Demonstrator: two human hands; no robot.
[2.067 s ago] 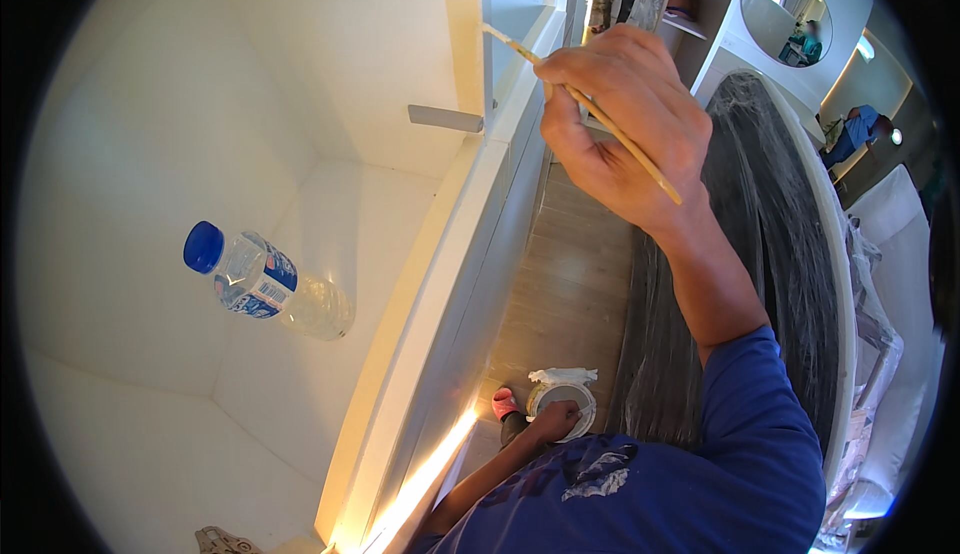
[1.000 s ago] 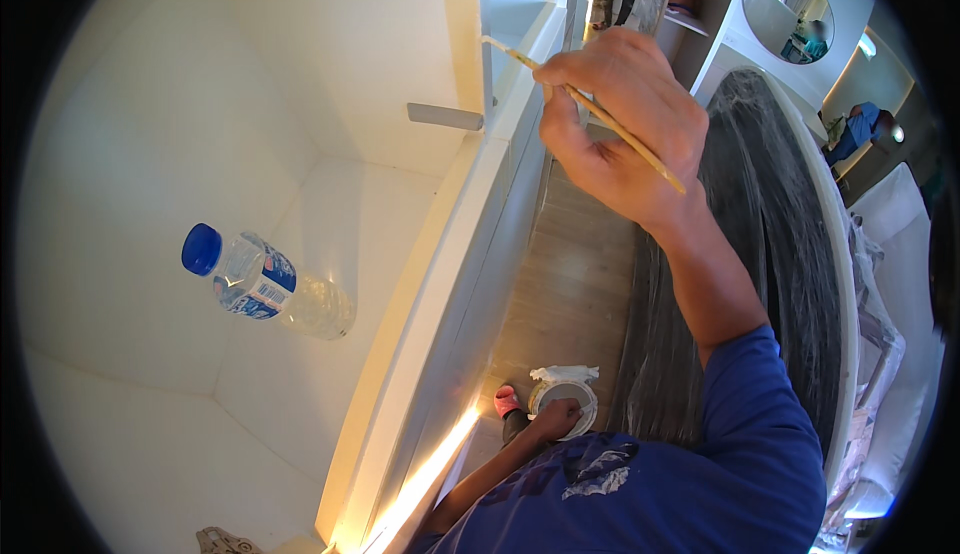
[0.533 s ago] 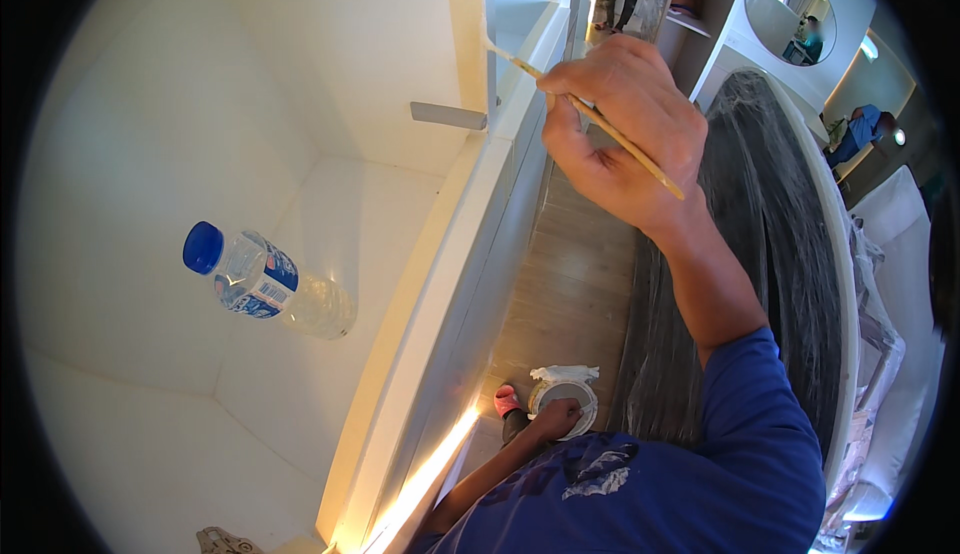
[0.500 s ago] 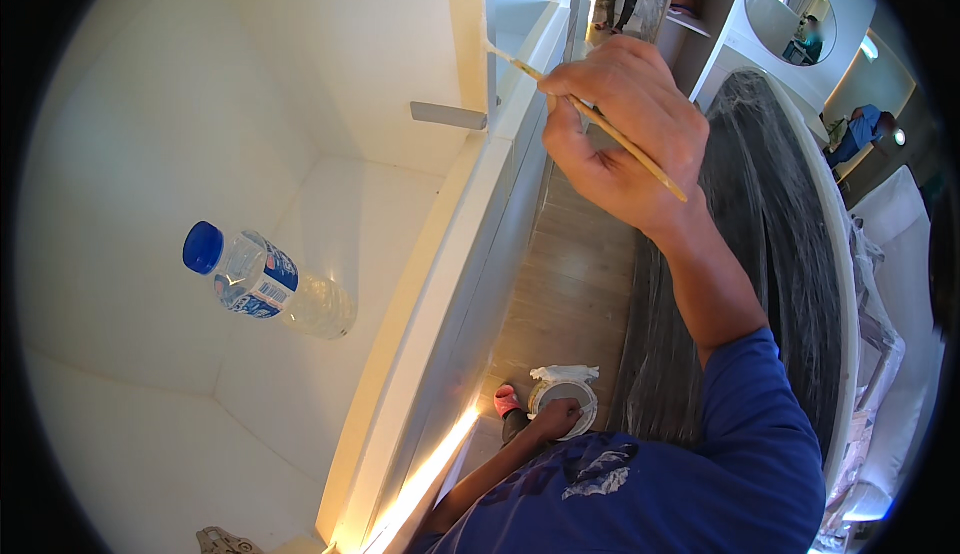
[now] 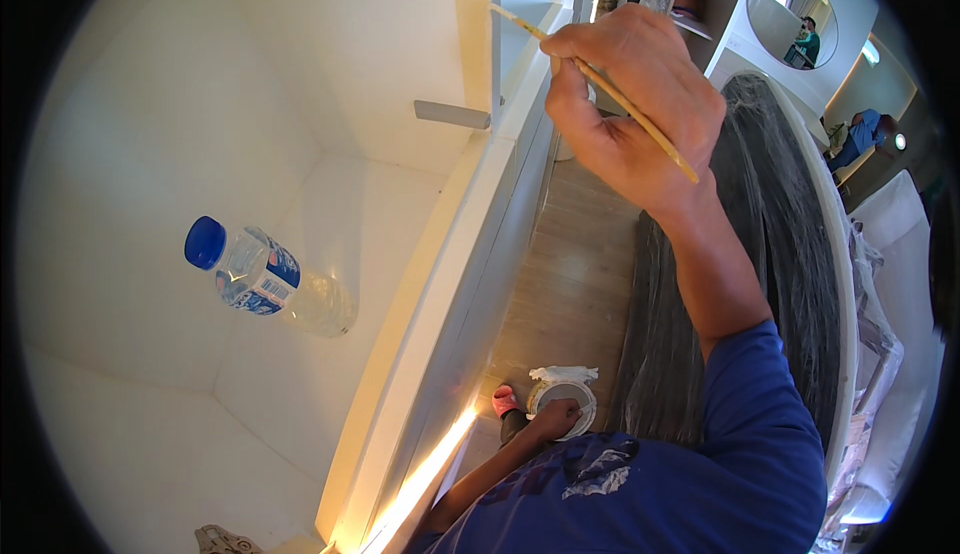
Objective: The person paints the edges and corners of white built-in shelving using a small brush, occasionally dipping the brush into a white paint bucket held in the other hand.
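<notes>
My right hand [image 5: 640,104] is closed in a pinch around a thin paintbrush [image 5: 640,114] with a yellow wooden handle. Its pale tip is at the front edge of a white upright cabinet panel [image 5: 493,44]; I cannot tell whether it touches. Low in the view, my left hand [image 5: 556,418] is closed over a round whitish bucket [image 5: 587,394] with a grey inside; the exact grip is hidden. To the left, a clear plastic bottle [image 5: 270,279] with a blue cap and a blue label stands inside the white cabinet [image 5: 120,284].
A grey metal bracket [image 5: 452,114] juts from the panel. Below me is a wooden floor [image 5: 560,264]. Plastic-wrapped dark furniture [image 5: 770,254] stands to the right, with a wrapped pale seat [image 5: 905,244] beyond. A round mirror [image 5: 790,14] hangs behind, and another person [image 5: 860,136] is at far right.
My right hand has moved up and slightly right, carrying the brush tip higher along the panel edge. My left hand and the bucket stay in place.
</notes>
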